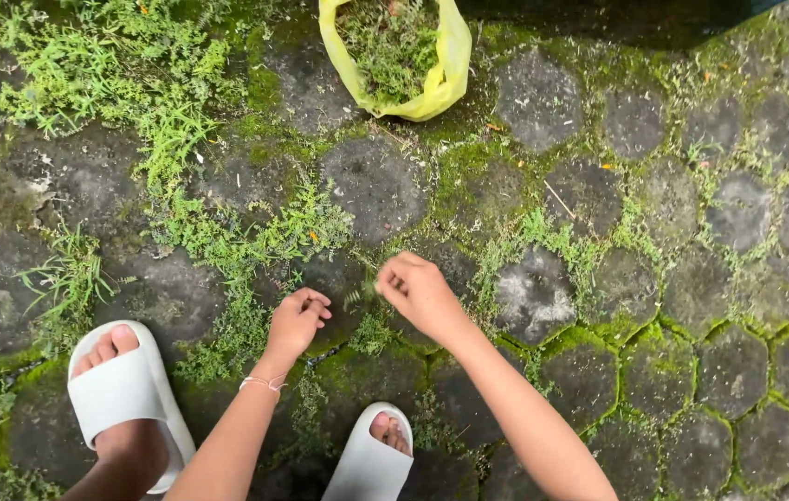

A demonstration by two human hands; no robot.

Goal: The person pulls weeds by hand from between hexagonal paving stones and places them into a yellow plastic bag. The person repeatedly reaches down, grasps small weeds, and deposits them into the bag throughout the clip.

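My left hand (297,320) has its fingers curled closed just above the weeds (237,241) growing between the dark hexagonal paving stones (376,186); whether it holds anything is hidden. A thin bracelet sits on that wrist. My right hand (418,292) is closed, pinching a small green sprig (357,295) between its fingertips, a little to the right of the left hand. A yellow plastic bag (436,70) stuffed with pulled weeds stands open at the top centre, beyond both hands.
My feet in white slide sandals (121,390) (371,455) stand at the bottom left and centre. Thick grass (116,74) covers the upper left. Moss (599,339) fills the joints between stones on the right.
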